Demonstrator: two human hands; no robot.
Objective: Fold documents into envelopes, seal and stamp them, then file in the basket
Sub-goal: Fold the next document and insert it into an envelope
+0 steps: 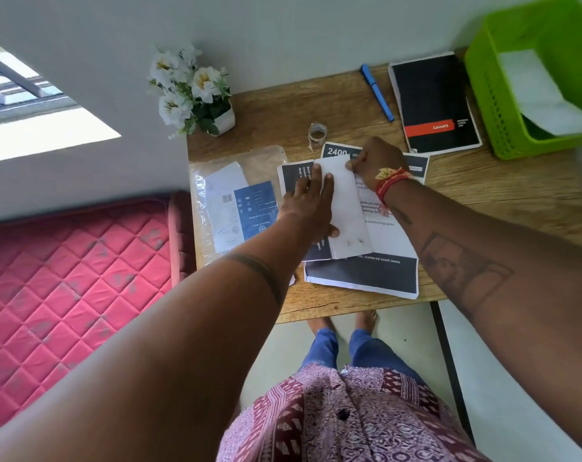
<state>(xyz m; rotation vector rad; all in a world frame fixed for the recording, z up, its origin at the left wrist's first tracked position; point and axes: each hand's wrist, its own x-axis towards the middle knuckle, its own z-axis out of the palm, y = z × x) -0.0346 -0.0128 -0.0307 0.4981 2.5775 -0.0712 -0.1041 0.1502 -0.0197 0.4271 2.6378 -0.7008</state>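
Lying near the middle of the wooden desk [483, 188], folded white paper [344, 208] with long axis running from near edge toward far wall, tilted slightly left at the far end. Pressed flat under left hand [311, 203], fingers straight and spread along the left fold. Pinched at the far right corner by right hand [376, 161], fingers curled round the edge. Resting on printed sheets [363, 275], the lowest overhanging toward the desk's near edge. Just left, a clear packet of envelopes [239, 211] reaching the desk's left edge. Beyond, tape roll [317, 133], blue pen [378, 93], black notebook [434, 101]. At the far right corner, green basket [489, 95] holding white paper. Bare wood open at right.
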